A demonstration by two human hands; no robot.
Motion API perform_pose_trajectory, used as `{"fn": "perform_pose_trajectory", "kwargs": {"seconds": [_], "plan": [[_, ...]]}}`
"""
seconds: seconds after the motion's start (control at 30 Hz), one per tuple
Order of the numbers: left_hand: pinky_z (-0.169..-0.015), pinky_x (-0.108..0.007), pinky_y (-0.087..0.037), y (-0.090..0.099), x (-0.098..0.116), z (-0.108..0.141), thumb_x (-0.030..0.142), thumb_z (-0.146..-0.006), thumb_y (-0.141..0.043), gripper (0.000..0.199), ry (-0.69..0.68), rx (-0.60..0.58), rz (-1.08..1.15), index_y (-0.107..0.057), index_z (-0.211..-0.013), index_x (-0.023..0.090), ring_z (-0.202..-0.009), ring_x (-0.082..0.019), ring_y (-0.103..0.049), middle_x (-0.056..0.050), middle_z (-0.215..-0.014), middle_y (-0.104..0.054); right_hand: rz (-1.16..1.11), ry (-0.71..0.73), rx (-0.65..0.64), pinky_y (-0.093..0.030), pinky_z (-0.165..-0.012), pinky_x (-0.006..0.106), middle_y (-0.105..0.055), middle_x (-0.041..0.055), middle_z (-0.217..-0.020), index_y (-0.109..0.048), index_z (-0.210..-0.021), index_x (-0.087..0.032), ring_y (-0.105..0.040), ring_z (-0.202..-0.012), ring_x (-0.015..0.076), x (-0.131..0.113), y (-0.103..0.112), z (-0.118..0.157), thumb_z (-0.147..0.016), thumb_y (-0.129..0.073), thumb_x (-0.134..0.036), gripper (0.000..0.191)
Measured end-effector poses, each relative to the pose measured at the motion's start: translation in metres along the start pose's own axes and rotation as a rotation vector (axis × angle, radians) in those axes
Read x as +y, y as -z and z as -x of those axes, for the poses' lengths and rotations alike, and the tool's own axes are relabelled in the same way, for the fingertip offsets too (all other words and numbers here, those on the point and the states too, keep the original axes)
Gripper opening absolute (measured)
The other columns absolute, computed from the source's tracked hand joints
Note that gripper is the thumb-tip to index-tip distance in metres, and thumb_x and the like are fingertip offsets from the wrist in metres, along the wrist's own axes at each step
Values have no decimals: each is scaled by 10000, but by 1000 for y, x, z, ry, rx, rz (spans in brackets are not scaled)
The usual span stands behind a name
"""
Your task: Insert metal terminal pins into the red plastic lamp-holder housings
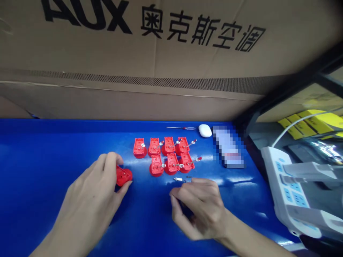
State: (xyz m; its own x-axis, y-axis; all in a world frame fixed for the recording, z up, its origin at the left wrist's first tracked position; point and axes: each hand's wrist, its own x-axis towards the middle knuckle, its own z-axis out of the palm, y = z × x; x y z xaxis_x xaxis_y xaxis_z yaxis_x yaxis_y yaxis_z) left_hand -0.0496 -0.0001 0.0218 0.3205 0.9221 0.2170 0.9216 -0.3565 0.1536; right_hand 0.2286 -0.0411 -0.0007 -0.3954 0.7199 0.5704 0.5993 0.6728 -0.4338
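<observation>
Left hand [89, 187]: fingers [111, 164] closed around a red plastic housing [124, 175], above the blue bench [40, 160]
Right hand [199, 210]: fingers [175, 196] pinched together, any held item hidden; just below two small metal pins [177, 179]
Red housings [168, 146]: seven, in rows of four and three, beyond the hands, metal pins fitted
Bench items: slim screwdriver [180, 127], white computer mouse [205, 130], pixelated object [227, 146], white power strip [284, 182]
Backdrop: cardboard AUX carton [160, 53] behind the bench
</observation>
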Motion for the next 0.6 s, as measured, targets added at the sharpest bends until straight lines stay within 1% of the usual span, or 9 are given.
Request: {"fn": "perform_pose_trajectory", "kwargs": {"seconds": [0.07, 0.1, 0.17, 0.2, 0.27, 0.33, 0.43, 0.5, 0.6], "plan": [[-626, -344, -494, -2, 5, 3, 287, -925, -673, 209, -39, -23, 79, -570, -1105, 265, -796, -273, -726, -44, -1004, -712, 18, -32, -8, -315, -533, 339, -625, -50, -635, -654, -983, -220, -472, -467, 127, 3, 5, 4, -963, -616, -85, 141], [-617, -338, -502, -4, 9, 4, 255, -885, -706, 232, -49, -36, 127, -569, -1072, 270, -782, -265, -730, -29, -988, -714, 42, -75, -28, -338, -544, 333, -644, -45, -654, -667, -1005, -216, -508, -477, 128, 4, 8, 8, -994, -615, -105, 123], [-571, -321, -498, -10, 19, 8, 190, -796, -774, 309, -87, -62, 244, -563, -1004, 278, -713, -241, -722, 9, -910, -704, 87, -224, -103, -381, -555, 314, -669, -40, -685, -680, -1022, -215, -583, -495, 127, 6, 12, 18, -1060, -604, -171, 96], [-569, -314, -515, -14, 25, 11, 152, -760, -791, 351, -108, -78, 321, -564, -995, 279, -683, -221, -717, 25, -890, -702, 97, -315, -122, -391, -540, 300, -665, -47, -684, -677, -1003, -217, -591, -480, 118, 6, 14, 24, -1080, -609, -220, 102], [-625, -319, -580, -21, 36, 16, 87, -731, -797, 416, -139, -96, 434, -585, -1030, 284, -737, -218, -748, 25, -938, -726, 84, -440, -110, -391, -497, 271, -610, -75, -619, -656, -931, -229, -566, -429, 104, 9, 14, 36, -1100, -626, -308, 189], [-728, -346, -643, -27, 46, 22, 46, -729, -783, 524, -188, -81, 502, -610, -1158, 293, -862, -243, -788, 1, -1053, -755, 143, -481, -69, -375, -464, 266, -566, -88, -575, -658, -938, -228, -558, -402, 113, 11, 11, 46, -1098, -649, -402, 237], [-852, -372, -678, -33, 56, 28, 14, -754, -754, 672, -195, -89, 550, -597, -1337, 308, -1015, -260, -804, -38, -1270, -741, 238, -499, -57, -384, -464, 268, -602, -65, -617, -672, -974, -217, -599, -438, 134, 14, 7, 52, -1093, -650, -500, 308], [-888, -363, -681, -35, 60, 29, 11, -782, -754, 688, -173, -122, 580, -591, -1375, 320, -1059, -251, -801, -45, -1352, -713, 239, -505, -58, -410, -481, 265, -637, -41, -670, -675, -940, -220, -616, -471, 137, 14, 6, 51, -1097, -638, -519, 340], [-953, -345, -669, -36, 61, 28, 22, -832, -764, 659, -133, -223, 637, -593, -1384, 339, -1115, -232, -785, -34, -1377, -699, 203, -535, -77, -456, -523, 263, -680, -13, -755, -687, -918, -226, -633, -517, 138, 13, 5, 50, -1110, -618, -491, 335]]}}
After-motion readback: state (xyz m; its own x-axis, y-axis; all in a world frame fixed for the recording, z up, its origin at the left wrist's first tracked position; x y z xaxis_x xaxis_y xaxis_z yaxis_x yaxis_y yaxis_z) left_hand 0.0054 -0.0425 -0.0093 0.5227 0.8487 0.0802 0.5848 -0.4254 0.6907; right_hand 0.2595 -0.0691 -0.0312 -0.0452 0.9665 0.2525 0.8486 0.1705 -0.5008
